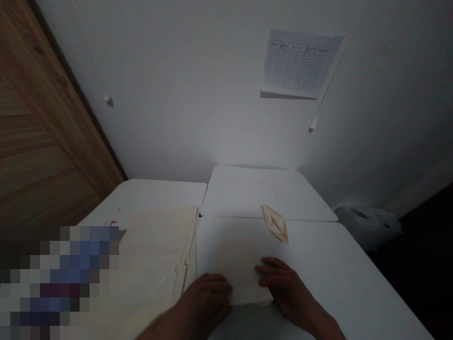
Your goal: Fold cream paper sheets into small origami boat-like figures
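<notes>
Left hand (207, 300) and right hand (285, 293) lie open at the edges of a cream paper sheet (240, 269), neither clamping it — manila folders (155, 259) beside it vanish into a pixelated block (53, 283).

1. Paper sheet (239, 269) lies on front table (318, 269), between the hands.
2. Left hand (205, 297) rests at the sheet's left edge; right hand (286, 288) rests on its right edge.
3. File folders (159, 250) lie left of left hand, on left table (155, 196).
4. Folded paper (275, 223) lies ahead of the sheet, across the joint between front table and back table (255, 189).
5. Chart (299, 63) hangs on wall (177, 118) behind the tables.
6. Door (42, 118) stands left; bag (368, 226) sits right of the tables.
</notes>
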Tool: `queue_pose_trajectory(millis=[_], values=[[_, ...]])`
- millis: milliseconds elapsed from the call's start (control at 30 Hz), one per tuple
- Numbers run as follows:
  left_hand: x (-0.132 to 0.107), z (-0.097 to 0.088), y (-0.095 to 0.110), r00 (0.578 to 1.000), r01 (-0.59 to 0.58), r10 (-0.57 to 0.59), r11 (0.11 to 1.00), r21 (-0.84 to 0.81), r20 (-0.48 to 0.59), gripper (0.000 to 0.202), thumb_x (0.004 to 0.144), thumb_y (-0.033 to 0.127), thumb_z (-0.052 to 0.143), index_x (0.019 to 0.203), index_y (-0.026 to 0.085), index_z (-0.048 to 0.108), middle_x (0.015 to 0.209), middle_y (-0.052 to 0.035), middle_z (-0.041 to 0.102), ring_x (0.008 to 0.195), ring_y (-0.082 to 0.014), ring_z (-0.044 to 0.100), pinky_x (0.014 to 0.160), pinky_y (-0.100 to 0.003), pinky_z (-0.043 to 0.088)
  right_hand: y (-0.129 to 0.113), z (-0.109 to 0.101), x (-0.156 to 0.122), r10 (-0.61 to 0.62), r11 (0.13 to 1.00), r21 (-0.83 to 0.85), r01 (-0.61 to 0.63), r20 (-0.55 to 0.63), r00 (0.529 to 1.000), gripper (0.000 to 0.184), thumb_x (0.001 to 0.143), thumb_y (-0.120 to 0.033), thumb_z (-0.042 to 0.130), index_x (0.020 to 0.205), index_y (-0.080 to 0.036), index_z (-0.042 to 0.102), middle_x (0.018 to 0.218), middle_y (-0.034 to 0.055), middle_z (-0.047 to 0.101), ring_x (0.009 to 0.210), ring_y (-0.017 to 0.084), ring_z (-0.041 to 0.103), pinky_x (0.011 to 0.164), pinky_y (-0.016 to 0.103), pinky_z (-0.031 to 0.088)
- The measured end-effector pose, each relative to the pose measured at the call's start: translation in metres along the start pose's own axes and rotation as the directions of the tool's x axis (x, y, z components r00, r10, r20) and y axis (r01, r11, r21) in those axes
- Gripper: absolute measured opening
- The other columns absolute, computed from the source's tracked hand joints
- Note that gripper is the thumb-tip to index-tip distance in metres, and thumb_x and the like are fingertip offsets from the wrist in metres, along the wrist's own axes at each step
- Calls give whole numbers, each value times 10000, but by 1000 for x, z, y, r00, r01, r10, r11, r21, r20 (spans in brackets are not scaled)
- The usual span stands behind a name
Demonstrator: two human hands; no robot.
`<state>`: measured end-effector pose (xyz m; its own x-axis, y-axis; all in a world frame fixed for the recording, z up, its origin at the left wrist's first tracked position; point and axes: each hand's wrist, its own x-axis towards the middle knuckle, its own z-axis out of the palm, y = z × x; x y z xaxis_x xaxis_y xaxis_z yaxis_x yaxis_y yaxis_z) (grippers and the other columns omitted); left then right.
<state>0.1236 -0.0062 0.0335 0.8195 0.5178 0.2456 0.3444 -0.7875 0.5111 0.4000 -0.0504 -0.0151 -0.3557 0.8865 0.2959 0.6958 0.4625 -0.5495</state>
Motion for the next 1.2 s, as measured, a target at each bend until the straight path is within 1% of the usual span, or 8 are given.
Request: queue_pose_trajectory(millis=[200,333,433,567,700,800,967,1200], values=[[4,8,-7,986,133,-143,985,-111,-83,182,900,293,507,893,233,678,877,-32,697,797,-169,649,763,-259,508,-1,1,0,50,997,68,-49,-17,999,259,837,-139,502,990,-255,675,1136,52,668,1238,237,466,983,437,438],[15,15,-20,933,299,-329,934,-196,-146,208,901,304,483,937,223,670,892,-31,701,812,-183,646,763,-268,500,-7,1,8,134,985,120,-124,-79,988,196,873,-211,502,995,-227,654,1064,94,664,1069,233,574,900,384,485],[23,14,-26,904,369,-408,895,-251,-127,210,894,289,472,943,208,660,918,-36,697,833,-190,645,765,-273,499,-10,0,14,210,969,158,-191,-108,972,137,861,-245,545,947,-217,648,1017,90,645,943,216,611,848,350,498],[32,13,-33,920,344,-366,925,-160,-137,210,905,263,441,910,197,641,896,-42,678,813,-184,637,771,-284,497,-6,4,15,259,955,178,-239,-100,961,115,852,-254,561,937,-223,633,990,73,639,928,215,612,841,341,486],[40,20,-52,944,265,-260,964,-3,-201,169,885,200,456,908,185,623,1010,-75,643,939,-202,608,868,-327,476,1,9,16,318,930,237,-282,-133,939,447,841,-251,574,1272,-237,455,942,46,659,924,205,626,877,351,465],[47,26,-67,942,264,-252,964,25,-224,121,829,157,514,886,163,621,1128,-124,597,1057,-248,552,939,-394,437,2,11,19,345,912,286,-292,-152,926,583,835,-242,581,1363,-238,334,884,24,667,860,193,640,853,346,471],[55,29,-74,945,247,-232,968,35,-230,70,758,107,564,791,160,597,1184,-145,567,1127,-292,487,972,-454,394,-1,11,23,359,906,299,-298,-173,917,617,818,-245,594,1374,-232,325,900,35,678,845,200,646,827,346,480],[58,23,-70,938,253,-254,967,-34,-235,103,710,85,569,739,183,558,969,-80,599,962,-240,527,864,-376,440,-2,14,28,391,901,291,-323,-217,894,524,848,-280,547,1332,-236,352,981,47,656,908,203,633,856,360,486]])
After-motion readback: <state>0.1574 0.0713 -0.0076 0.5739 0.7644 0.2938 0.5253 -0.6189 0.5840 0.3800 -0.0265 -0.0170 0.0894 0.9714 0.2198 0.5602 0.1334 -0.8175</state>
